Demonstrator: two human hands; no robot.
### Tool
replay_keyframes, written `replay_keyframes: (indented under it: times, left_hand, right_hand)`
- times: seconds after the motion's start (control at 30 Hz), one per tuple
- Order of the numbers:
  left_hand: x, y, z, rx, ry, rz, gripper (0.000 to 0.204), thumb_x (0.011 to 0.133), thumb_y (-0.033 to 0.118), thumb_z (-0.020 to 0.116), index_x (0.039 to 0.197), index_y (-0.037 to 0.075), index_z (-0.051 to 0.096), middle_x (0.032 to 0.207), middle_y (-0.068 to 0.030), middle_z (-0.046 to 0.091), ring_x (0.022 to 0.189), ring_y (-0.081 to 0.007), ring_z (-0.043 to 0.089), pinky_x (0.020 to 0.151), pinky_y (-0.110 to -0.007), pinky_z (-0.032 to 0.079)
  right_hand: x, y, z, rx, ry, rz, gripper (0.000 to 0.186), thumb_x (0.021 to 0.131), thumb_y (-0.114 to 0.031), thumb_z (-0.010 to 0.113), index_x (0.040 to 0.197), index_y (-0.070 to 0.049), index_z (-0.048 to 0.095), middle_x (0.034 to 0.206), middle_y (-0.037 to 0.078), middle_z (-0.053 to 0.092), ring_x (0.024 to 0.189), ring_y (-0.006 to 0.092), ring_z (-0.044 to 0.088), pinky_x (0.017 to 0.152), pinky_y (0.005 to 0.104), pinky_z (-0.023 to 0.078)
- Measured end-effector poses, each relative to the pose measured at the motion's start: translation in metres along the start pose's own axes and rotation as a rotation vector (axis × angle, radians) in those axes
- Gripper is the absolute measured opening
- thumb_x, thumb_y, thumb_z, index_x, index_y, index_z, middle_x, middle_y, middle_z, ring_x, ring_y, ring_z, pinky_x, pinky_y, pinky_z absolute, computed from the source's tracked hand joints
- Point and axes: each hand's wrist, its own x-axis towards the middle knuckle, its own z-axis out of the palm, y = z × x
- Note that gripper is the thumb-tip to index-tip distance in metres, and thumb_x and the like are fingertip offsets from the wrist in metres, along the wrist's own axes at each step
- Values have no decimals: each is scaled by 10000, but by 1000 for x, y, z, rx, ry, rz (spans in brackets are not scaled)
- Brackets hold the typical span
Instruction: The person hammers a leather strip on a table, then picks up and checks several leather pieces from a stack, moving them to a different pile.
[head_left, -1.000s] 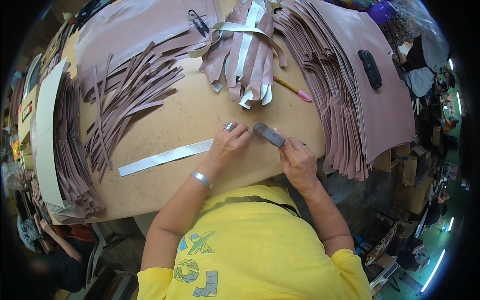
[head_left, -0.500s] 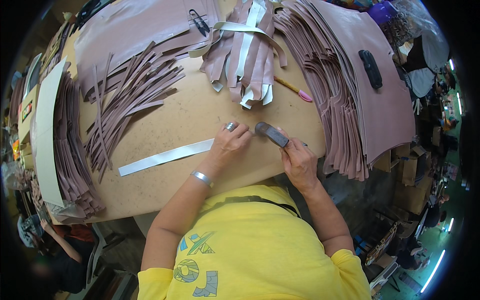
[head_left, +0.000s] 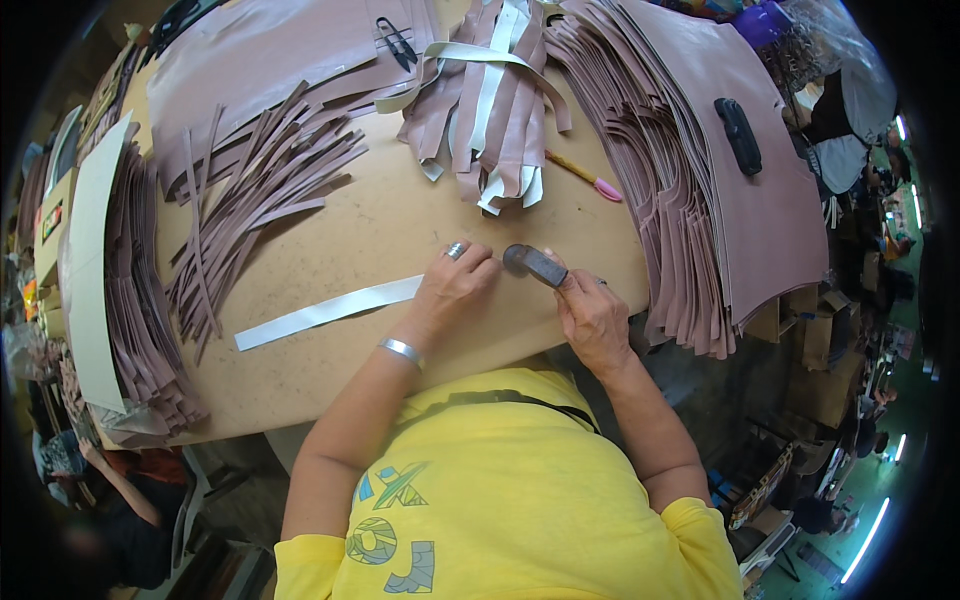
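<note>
Seemingly for steadiness, the left hand (head_left: 453, 284) pinched a white strip (head_left: 330, 312); beside its fingers, the right hand (head_left: 594, 315) gripped a hammer (head_left: 541, 267).

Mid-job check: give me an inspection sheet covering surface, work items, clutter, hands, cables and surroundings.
Surface: tan table, marked with dark specks.
Work items: white strip on the table; dark hammer-like tool.
Clutter: loose mauve strips, strip bundle, stacked mauve pieces with a black object on top, snips, pen.
Hands: left hand over the white strip's right end, grip unclear; right hand closed on the tool.
Cables: nothing seen.
Surroundings: another person's arm lower left; lit tube light lower right.
</note>
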Motion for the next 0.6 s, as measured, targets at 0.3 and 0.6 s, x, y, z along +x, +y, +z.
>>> replay_keyframes:
  times: [0.3,0.6]
  left_hand:
    - [-9,-3,-13,12,-17,-29,122,759,73,683,871,66,633,878,-59,577,805,-241,562,724,-357,473]
    - [-10,-6,-11,-35,-27,-57,129,765,85,690,881,68,638,885,-62,579,807,-250,560,733,-353,471]
  right_hand:
    - [1,3,-2,-10,-18,-26,477,797,-31,549,1265,-118,555,742,67,513,600,243,567,561,362,488]
    - [5,-1,2,15,11,-45,442,800,-29,557,1237,-98,568,743,72,526,598,247,569,554,367,487]
